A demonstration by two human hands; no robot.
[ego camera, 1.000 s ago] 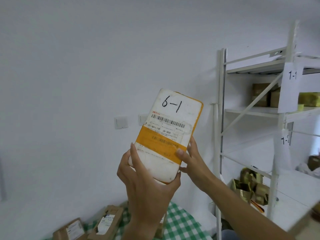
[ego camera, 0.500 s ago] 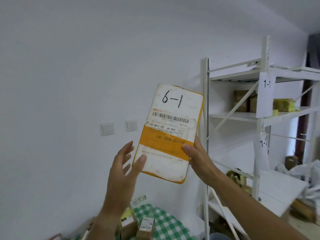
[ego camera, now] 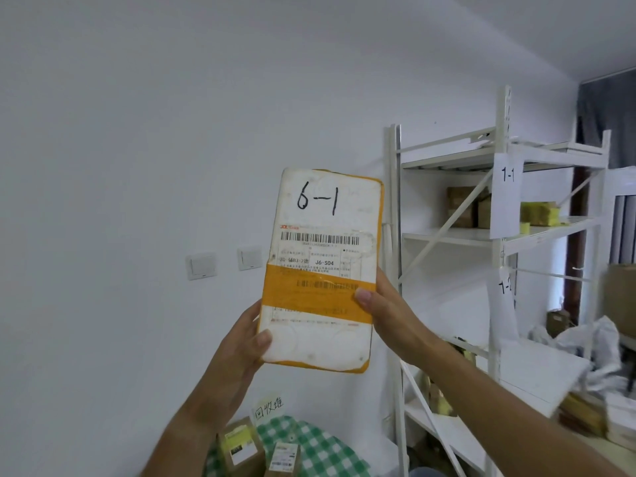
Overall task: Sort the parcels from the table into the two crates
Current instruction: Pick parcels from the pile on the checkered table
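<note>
White and orange, the parcel (ego camera: pixel 321 270) is up in front of my face, label toward me, "6-1" scrawled across the top. Its long axis runs nearly upright, twelve to six, with the top leaning a touch toward one o'clock. My left hand (ego camera: pixel 241 349) grips the lower left corner at about seven o'clock, thumb pressed on the white face. My right hand (ego camera: pixel 382 304) clamps the right edge at about four o'clock, thumb on the orange tape band. Both hands sit on the lower half, so the upper half stands free above them. Neither hand is clearly nearer; each has a side. Down at six o'clock I see the green-checked worktop (ego camera: pixel 320 449) with two small cardboard boxes (ego camera: pixel 241 445) on it, well below the parcel. No crates are in sight, so I reckon the next move depends on reading that mark, then swinging the parcel down and away.
</note>
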